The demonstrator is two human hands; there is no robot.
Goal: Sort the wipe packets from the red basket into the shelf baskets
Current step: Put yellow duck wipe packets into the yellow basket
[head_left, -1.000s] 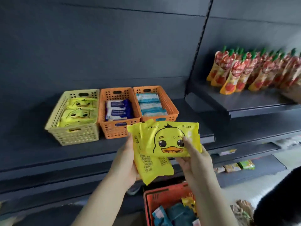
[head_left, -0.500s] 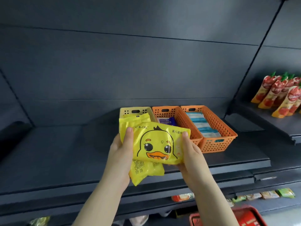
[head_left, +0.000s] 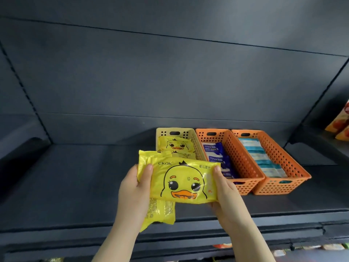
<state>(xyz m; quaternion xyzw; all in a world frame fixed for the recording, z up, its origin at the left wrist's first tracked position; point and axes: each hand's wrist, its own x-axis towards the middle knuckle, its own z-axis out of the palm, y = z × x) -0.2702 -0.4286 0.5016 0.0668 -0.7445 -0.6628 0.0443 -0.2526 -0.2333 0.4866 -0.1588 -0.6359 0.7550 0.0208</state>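
Left hand (head_left: 132, 188) and right hand (head_left: 224, 191) grip two overlapping yellow duck-printed plastic wipe packets (head_left: 181, 182) just before the pale yellow perforated basket (head_left: 175, 132), hiding its front. Right of that basket stand two orange perforated baskets (head_left: 243, 165) holding blue packets (head_left: 215, 150) and teal packets (head_left: 258, 154).

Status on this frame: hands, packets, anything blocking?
Left hand grips front duck packet and rear packet; right hand grips front duck packet too. Yellow basket beyond, stocked duck packets inside. Nothing blocking.
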